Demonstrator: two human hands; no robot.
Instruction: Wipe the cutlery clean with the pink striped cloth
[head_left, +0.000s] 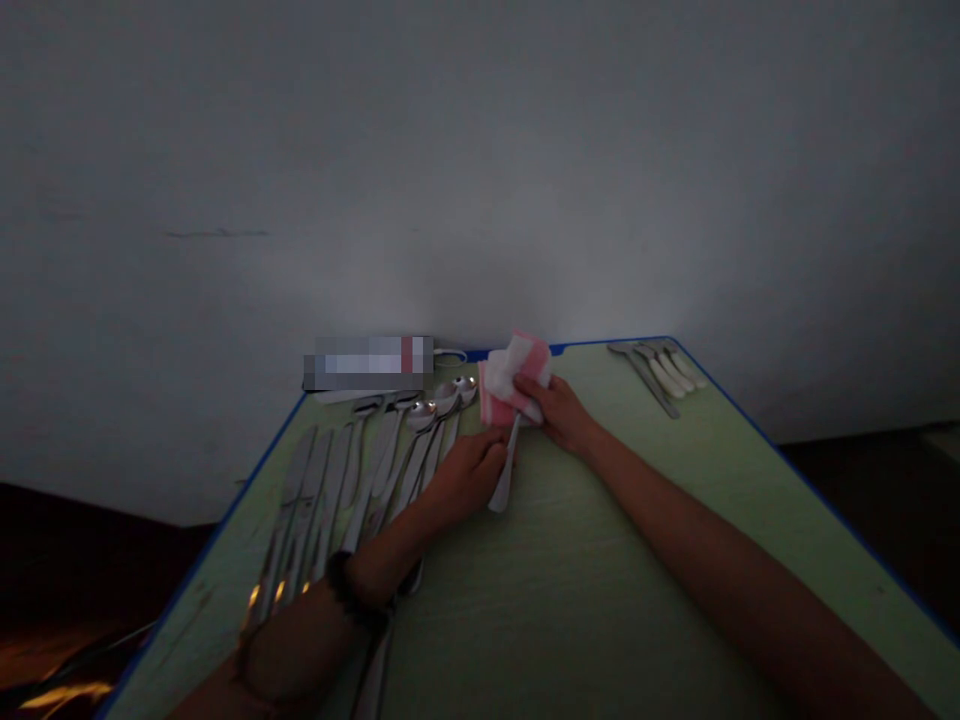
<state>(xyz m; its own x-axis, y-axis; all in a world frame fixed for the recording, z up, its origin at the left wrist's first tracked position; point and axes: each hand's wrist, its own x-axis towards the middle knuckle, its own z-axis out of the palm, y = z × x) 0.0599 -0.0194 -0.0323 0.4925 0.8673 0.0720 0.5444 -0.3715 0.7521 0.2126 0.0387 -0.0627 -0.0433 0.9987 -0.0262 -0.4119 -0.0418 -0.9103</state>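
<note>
My left hand [472,470] grips a metal cutlery piece [505,482] by its stem, with the wide handle end pointing down towards me. Folded about its upper end is a pink and white cloth [499,375], so whether it is a spoon or a fork cannot be seen. My right hand [551,405] pinches that cloth, thumb on top. Just left of my left hand lie several shiny spoons [422,412], and beyond them several table knives [298,470] in a row. My left forearm covers part of this cutlery.
At the table's back right lie several small utensils [660,372], some with pale handles. A blurred-out box-like thing [367,362] stands at the back left, a white cable loop [451,354] beside it. The green tabletop [600,600] has a blue edge and meets a grey wall [480,180].
</note>
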